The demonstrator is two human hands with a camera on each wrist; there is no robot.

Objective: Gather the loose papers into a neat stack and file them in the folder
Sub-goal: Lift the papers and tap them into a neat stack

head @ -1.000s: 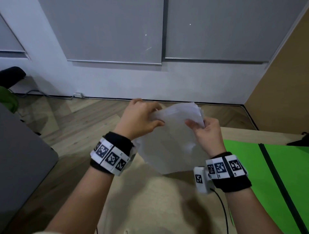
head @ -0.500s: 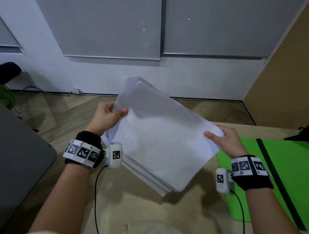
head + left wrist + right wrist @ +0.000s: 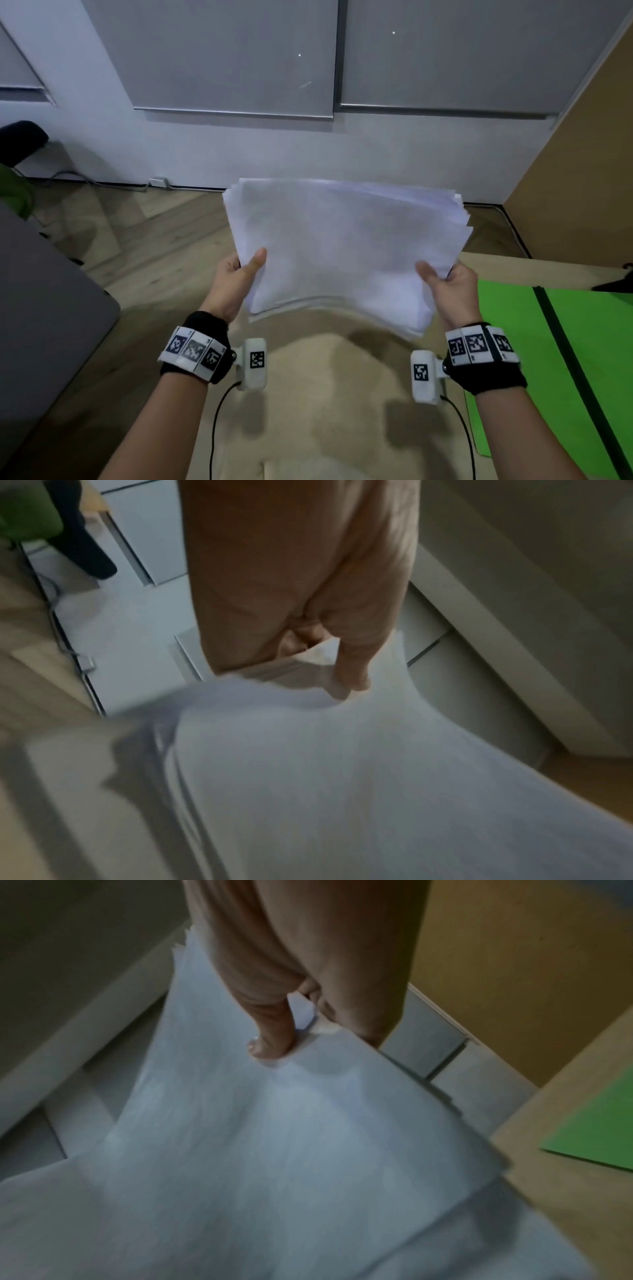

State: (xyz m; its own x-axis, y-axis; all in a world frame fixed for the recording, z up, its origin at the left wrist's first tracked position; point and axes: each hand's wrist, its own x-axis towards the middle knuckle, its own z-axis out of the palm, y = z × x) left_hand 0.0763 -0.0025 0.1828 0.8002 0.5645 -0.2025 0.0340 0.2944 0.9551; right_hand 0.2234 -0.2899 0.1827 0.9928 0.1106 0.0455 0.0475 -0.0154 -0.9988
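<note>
A thick stack of white papers (image 3: 342,246) hangs in the air above the beige table (image 3: 325,411), bowed in the middle, its sheets fanned slightly at the right edge. My left hand (image 3: 239,274) grips the stack's left edge, thumb on top; in the left wrist view the thumb presses into the papers (image 3: 342,777). On the other side my right hand (image 3: 442,281) holds the right edge the same way, as the right wrist view shows on the papers (image 3: 274,1150). An open green folder (image 3: 555,359) lies flat on the table at the right.
A grey desk surface (image 3: 41,325) stands at the left over the wooden floor. A white wall with grey panels (image 3: 239,68) is ahead, and a tan cabinet (image 3: 589,171) rises at the right. A cable runs along the skirting.
The stack has turned from a tilted diagonal to lying level and wide between my hands. Both hands have shifted to its left and right edges and moved apart.
</note>
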